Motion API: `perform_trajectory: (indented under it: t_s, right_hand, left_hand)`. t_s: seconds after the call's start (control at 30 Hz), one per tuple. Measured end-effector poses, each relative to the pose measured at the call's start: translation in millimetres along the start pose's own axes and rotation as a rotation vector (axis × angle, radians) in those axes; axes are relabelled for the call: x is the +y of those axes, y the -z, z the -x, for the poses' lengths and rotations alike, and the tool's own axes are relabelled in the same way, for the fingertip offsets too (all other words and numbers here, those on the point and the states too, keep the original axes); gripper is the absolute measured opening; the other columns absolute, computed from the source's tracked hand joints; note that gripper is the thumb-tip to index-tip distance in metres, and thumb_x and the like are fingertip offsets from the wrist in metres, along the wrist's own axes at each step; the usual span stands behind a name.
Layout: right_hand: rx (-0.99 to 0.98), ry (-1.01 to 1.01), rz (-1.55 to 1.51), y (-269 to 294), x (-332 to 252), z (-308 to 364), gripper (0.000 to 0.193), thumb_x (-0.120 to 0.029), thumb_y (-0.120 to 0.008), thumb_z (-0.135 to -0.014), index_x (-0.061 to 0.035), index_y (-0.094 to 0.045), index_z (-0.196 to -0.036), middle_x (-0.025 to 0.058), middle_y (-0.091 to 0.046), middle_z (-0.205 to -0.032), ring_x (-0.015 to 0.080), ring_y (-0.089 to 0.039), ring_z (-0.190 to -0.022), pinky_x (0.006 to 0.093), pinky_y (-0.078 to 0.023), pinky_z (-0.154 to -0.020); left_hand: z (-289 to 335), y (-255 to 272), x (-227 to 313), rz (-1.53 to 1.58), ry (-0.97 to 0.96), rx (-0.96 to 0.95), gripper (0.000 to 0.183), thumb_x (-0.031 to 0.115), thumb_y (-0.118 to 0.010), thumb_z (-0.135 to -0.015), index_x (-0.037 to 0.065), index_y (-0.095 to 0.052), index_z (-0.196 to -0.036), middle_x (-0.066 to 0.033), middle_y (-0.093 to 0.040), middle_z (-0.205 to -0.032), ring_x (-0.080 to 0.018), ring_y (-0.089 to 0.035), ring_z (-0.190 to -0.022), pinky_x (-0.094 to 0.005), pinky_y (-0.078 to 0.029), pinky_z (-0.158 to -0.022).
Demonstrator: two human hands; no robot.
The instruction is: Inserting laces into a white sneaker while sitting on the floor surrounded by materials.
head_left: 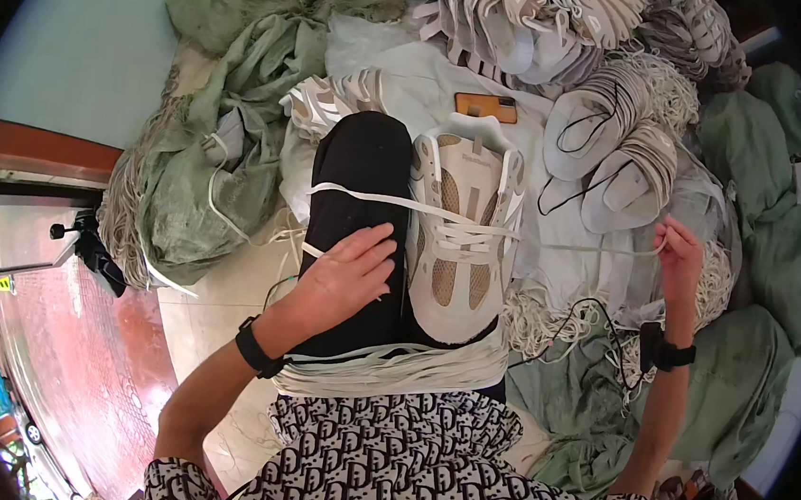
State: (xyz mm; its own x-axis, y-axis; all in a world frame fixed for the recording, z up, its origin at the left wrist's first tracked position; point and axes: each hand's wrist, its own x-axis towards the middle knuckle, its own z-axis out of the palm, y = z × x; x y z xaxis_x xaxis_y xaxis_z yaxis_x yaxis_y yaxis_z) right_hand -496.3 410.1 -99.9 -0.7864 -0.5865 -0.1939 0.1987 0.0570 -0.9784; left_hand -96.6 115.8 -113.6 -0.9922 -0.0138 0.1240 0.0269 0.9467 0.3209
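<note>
I see a pale tiled floor (215, 305) at lower left, with green sacks (208, 166) heaped on it at upper left, more green sacks (740, 394) at right, and shoe uppers (573, 18) piled along the top.

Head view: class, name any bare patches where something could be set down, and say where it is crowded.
Bare: the pale floor between the green sacks and the left hand. Crowded: stacked shoe uppers beyond the shoe, and laces piled beside the right hand.
</note>
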Motion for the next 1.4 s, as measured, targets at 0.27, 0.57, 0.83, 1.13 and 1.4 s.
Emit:
perform_trajectory:
  t_s: [0.27, 0.57, 0.83, 1.13, 1.4]
  right_hand:
    - [0.004, -0.057, -0.007, -13.7, 12.1, 6.2, 0.024, -0.011, -0.055, -0.084, 0.0059, -0.058, -0.101, 0.0097, -0.062, -0.083, 0.0136, -0.055, -0.068, 0.0236, -0.044, -0.064]
    - [-0.117, -0.108, 0.099, -70.8, 21.3, 19.3, 0.022, -0.008, -0.059, -0.079, 0.0070, -0.060, -0.095, 0.0104, -0.063, -0.077, 0.0150, -0.057, -0.064, 0.0241, -0.045, -0.062]
    - [-0.233, -0.105, 0.267, -117.3, 18.9, 31.8, 0.015, -0.005, -0.060, -0.073, 0.0041, -0.063, -0.085, 0.0081, -0.063, -0.075, 0.0134, -0.057, -0.063, 0.0231, -0.044, -0.062]
    - [-0.587, 0.038, 0.405, -254.0, 9.3, 28.9, 0.013, -0.006, -0.061, -0.072, 0.0021, -0.064, -0.081, 0.0023, -0.061, -0.065, 0.0068, -0.054, -0.053, 0.0205, -0.044, -0.052]
    - [-0.519, -0.142, 0.462, -269.7, 24.2, 47.2, 0.011, -0.003, -0.062, -0.072, 0.0014, -0.065, -0.082, 0.0016, -0.058, -0.061, 0.0048, -0.050, -0.049, 0.0192, -0.040, -0.045]
  left_hand:
    - [16.5, 6.9, -10.6, 0.185, -0.159, -0.122, 0.028, 0.021, -0.066, -0.071, 0.004, -0.061, -0.093, -0.0083, -0.056, -0.103, -0.0262, -0.044, -0.116, -0.0443, -0.031, -0.101]
    - [23.3, -0.1, -3.6, 0.043, -0.155, -0.081, 0.023, 0.011, -0.060, -0.072, 0.001, -0.058, -0.093, -0.0118, -0.055, -0.108, -0.0278, -0.043, -0.118, -0.0431, -0.031, -0.101]
    - [18.8, 1.6, -5.7, 0.088, -0.174, -0.015, 0.022, 0.005, -0.058, -0.069, 0.000, -0.058, -0.091, -0.0128, -0.057, -0.100, -0.0299, -0.048, -0.111, -0.0428, -0.038, -0.096]
    - [-54.6, 50.3, -8.8, 0.819, 0.598, 0.394, 0.012, 0.005, -0.051, -0.085, -0.001, -0.057, -0.093, -0.0041, -0.060, -0.072, -0.0083, -0.057, -0.071, -0.0217, -0.045, -0.067]
    - [-73.6, 8.7, -23.8, 0.604, 0.536, 0.264, 0.010, 0.008, -0.057, -0.078, 0.000, -0.058, -0.083, -0.0099, -0.057, -0.066, -0.0148, -0.055, -0.056, -0.0285, -0.044, -0.056]
